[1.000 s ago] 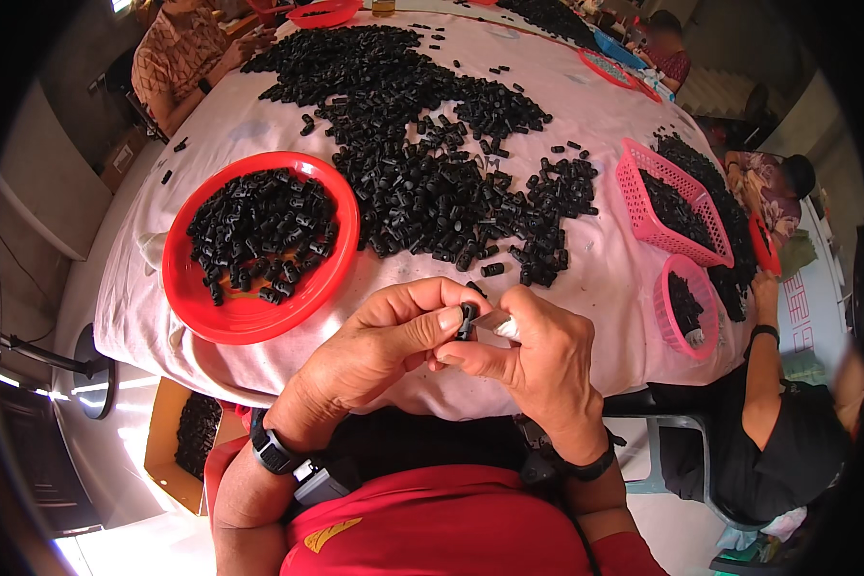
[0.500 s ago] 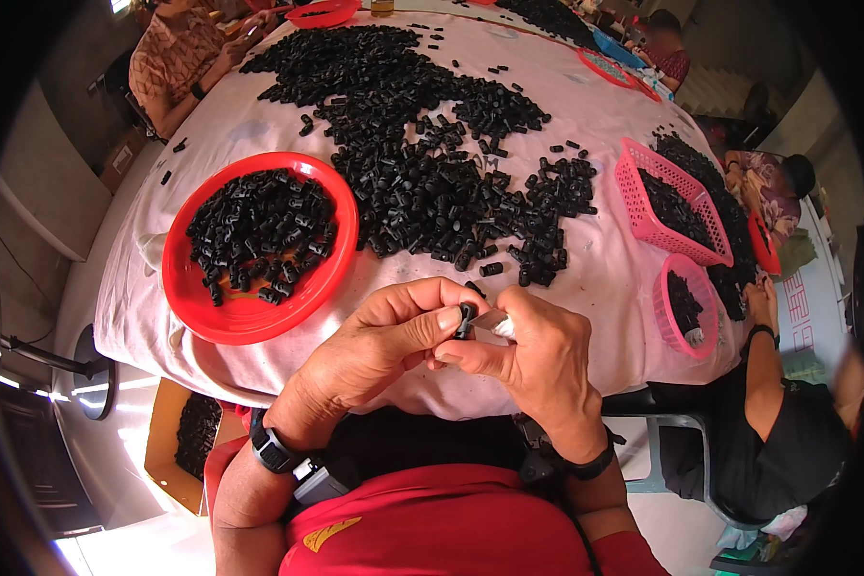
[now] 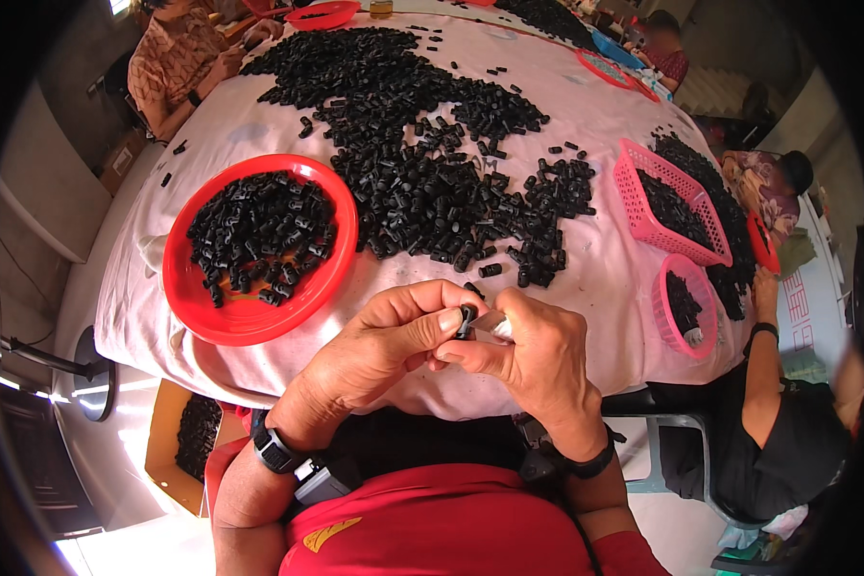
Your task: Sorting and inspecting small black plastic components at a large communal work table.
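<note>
- Hands meet above the near edge of the table point(image 3: 586, 288), close to the chest, probably so the small piece can be seen well.
- Left hand point(image 3: 379, 350) pinches a small black plastic piece point(image 3: 466, 320) between thumb and forefinger; the other fingers are curled in.
- Right hand point(image 3: 538, 360) is closed around a thin pale tool point(image 3: 492, 324), whose tip touches the piece.
- Red bowl point(image 3: 187, 288) of similar pieces stands just to the left, and a big loose pile point(image 3: 422, 182) lies behind, both within easy reach.
</note>
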A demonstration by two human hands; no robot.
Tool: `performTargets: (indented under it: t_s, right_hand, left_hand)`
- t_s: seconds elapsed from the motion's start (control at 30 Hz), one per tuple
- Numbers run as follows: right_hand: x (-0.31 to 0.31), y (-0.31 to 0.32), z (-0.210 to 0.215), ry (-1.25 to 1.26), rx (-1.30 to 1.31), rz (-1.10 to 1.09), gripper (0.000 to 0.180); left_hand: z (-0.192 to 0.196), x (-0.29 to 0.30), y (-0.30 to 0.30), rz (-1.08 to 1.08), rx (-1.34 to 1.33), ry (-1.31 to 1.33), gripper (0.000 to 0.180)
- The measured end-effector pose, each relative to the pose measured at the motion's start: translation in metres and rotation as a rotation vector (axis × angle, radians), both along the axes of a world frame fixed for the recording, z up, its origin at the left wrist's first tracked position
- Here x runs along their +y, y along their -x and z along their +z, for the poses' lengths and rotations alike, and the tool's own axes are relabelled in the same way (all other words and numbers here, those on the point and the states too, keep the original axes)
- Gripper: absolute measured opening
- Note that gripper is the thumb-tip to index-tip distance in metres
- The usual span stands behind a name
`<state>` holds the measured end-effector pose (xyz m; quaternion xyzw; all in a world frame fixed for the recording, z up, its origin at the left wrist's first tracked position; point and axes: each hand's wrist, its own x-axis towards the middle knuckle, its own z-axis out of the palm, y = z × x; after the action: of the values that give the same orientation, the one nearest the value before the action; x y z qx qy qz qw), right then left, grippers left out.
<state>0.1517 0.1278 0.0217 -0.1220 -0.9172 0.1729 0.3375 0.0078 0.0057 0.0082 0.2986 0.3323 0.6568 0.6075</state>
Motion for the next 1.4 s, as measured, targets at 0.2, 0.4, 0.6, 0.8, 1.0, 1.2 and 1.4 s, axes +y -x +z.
performTargets:
  t_s: [0.2,0.4,0.6,0.8,1.0,1.2,1.4]
  right_hand:
    - [-0.001,-0.003,0.005,0.094,-0.089,0.028,0.057]
    - [0.000,-0.004,0.007,0.085,-0.116,0.034,0.055]
    - [-0.004,-0.003,0.007,0.058,-0.033,0.062,0.054]
    - [-0.004,-0.004,0.010,0.046,-0.047,0.006,0.061]
    - [-0.005,-0.003,0.011,0.044,-0.065,-0.018,0.060]
    - [-0.006,-0.003,0.009,0.047,-0.094,-0.014,0.059]
    - [-0.005,-0.005,0.010,0.022,-0.073,-0.025,0.059]
  left_hand:
    - [-0.002,-0.001,0.000,-0.002,-0.018,-0.002,0.027]
    - [-0.001,-0.001,-0.001,0.002,-0.013,-0.004,0.026]
    - [0.000,-0.001,0.001,-0.013,-0.003,-0.049,0.026]
    - [-0.001,-0.001,-0.001,-0.034,-0.059,-0.058,0.026]
    - [-0.004,0.001,0.000,-0.039,-0.085,-0.062,0.026]
    - [-0.005,-0.001,0.001,-0.024,-0.080,-0.056,0.026]
    - [-0.002,-0.001,0.000,-0.017,-0.064,-0.066,0.026]
